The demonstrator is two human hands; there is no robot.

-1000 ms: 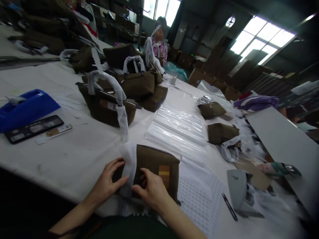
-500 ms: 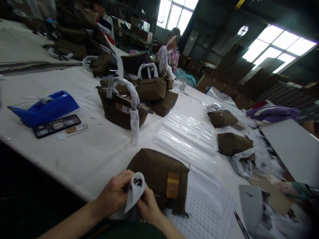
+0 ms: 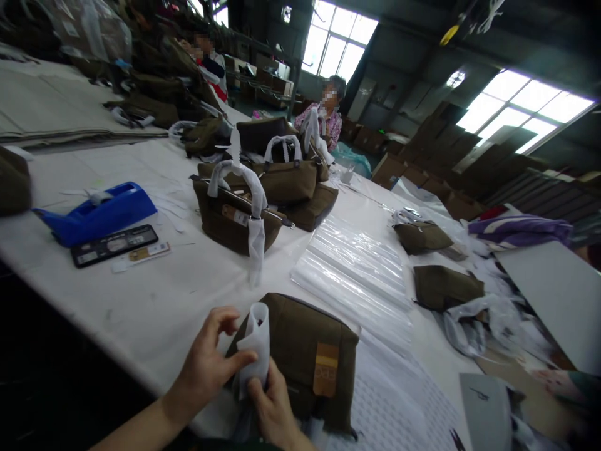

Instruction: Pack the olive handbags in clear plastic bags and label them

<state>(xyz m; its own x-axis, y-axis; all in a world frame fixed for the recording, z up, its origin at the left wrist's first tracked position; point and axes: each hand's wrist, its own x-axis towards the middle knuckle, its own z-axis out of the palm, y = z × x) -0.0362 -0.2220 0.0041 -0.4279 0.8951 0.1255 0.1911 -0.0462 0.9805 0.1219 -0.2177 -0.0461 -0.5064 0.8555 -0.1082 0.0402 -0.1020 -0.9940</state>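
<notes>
White wrap (image 3: pixel 261 360) sits at lower centre by the brown bag (image 3: pixel 298 332), right grip (image 3: pixel 275 407) pinching it, left grip (image 3: pixel 206 360) spread against it, so imo rolling's mostly done, but that flap (image 3: pixel 248 342) looks loose.

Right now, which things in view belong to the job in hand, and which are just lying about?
In the job:
white wrap, held in the right hand, with the left hand at it
olive bag just beyond the wrap

Apparently just lying about:
dark phone-like thing
purple-and-white cloth
</notes>
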